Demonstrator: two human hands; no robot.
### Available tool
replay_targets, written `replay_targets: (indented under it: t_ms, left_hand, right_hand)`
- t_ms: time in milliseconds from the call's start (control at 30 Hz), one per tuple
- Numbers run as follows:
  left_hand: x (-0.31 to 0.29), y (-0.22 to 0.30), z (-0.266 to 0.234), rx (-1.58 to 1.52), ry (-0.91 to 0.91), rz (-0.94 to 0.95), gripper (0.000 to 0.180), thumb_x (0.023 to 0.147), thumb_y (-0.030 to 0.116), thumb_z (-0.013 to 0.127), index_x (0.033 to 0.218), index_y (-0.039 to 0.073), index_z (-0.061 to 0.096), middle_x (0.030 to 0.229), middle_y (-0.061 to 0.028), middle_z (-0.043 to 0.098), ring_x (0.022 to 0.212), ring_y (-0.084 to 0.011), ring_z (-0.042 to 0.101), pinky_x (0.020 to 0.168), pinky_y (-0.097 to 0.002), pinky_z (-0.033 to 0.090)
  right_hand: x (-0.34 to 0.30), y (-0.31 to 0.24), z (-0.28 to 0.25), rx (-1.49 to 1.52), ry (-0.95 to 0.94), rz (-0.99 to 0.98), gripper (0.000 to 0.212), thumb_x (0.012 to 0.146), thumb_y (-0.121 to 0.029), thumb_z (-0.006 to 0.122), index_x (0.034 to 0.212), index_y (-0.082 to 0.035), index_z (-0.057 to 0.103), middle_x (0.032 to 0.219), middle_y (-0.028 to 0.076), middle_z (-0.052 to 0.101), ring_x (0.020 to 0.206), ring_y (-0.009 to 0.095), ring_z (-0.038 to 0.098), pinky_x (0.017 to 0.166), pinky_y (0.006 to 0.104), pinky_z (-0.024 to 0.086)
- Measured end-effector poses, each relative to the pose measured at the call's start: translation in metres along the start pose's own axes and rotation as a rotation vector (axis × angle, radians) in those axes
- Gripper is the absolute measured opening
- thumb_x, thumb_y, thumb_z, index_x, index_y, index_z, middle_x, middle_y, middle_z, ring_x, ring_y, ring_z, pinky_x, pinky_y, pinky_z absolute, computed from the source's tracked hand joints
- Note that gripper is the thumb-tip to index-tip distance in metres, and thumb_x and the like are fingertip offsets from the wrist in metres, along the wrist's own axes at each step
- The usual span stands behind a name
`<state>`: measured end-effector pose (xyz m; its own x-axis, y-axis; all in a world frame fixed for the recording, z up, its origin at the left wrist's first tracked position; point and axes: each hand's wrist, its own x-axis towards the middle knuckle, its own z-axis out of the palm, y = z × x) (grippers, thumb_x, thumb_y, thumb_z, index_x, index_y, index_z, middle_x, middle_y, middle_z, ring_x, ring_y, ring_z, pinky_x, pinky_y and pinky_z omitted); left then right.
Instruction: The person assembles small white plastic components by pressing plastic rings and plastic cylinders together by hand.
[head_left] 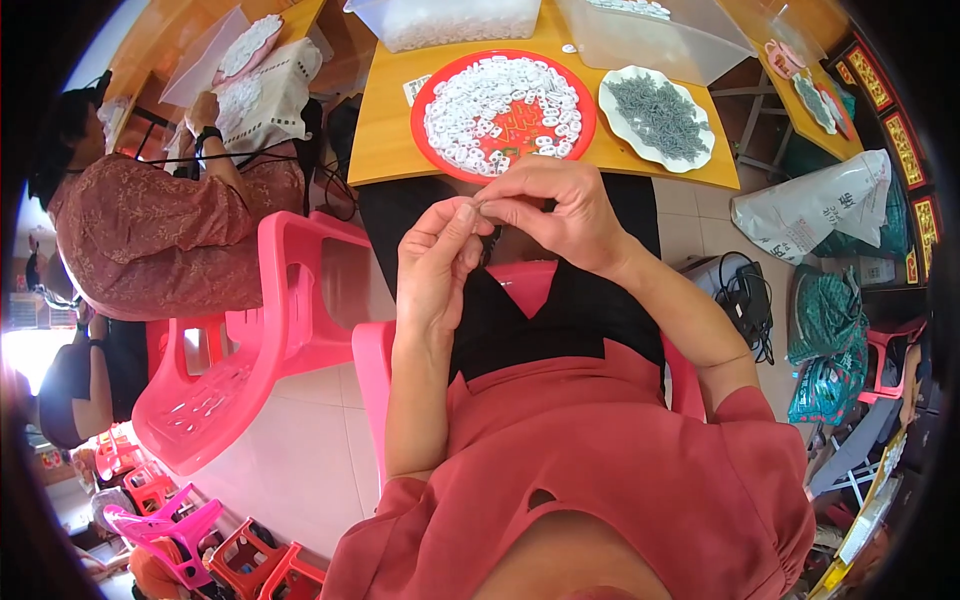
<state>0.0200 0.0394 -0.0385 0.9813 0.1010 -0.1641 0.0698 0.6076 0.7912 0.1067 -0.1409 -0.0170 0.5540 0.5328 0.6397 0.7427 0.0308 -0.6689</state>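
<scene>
Over my lap, just short of the table edge, my left hand (437,255) and my right hand (560,205) meet with their fingertips pinched together. Whatever sits between the fingers is too small and too covered to make out. Just beyond them, a round red tray (419,135) carries many small white plastic pieces (465,105) with dark openings. To its right, a white scalloped plate (701,150) holds a heap of small grey screw-like pieces (657,113).
Two clear plastic bins (655,45) stand along the table's (400,155) far side. A pink chair (275,330) is at my left, near a seated person (165,225). Right of the table are a white sack (820,205), a dark cable (745,300) and green bags (825,340).
</scene>
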Motion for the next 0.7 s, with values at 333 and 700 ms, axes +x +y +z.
replay_targets:
  t_ms: [333, 700]
  left_hand:
    - [-0.009, 0.004, 0.02, -0.062, 0.145, 0.087, 0.016, 0.103, 0.006, 0.065, 0.118, 0.0, 0.067, 0.121, -0.0165, 0.073, 0.094, -0.0144, 0.074, 0.083, -0.0235, 0.062]
    - [-0.012, -0.006, 0.016, -0.049, 0.128, 0.087, 0.013, 0.102, 0.009, 0.069, 0.113, 0.002, 0.068, 0.097, -0.0071, 0.075, 0.084, -0.0144, 0.075, 0.076, -0.0224, 0.061]
  right_hand:
    - [-0.01, -0.017, 0.008, 0.614, 0.148, 0.584, 0.015, 0.098, -0.006, 0.073, 0.109, 0.002, 0.077, 0.098, 0.004, 0.078, 0.084, 0.005, 0.069, 0.072, 0.0199, 0.054]
    - [-0.023, -0.013, 0.015, 0.505, 0.143, 0.566, 0.015, 0.098, -0.007, 0.073, 0.108, 0.002, 0.077, 0.098, 0.005, 0.077, 0.091, 0.008, 0.069, 0.082, 0.0229, 0.055]
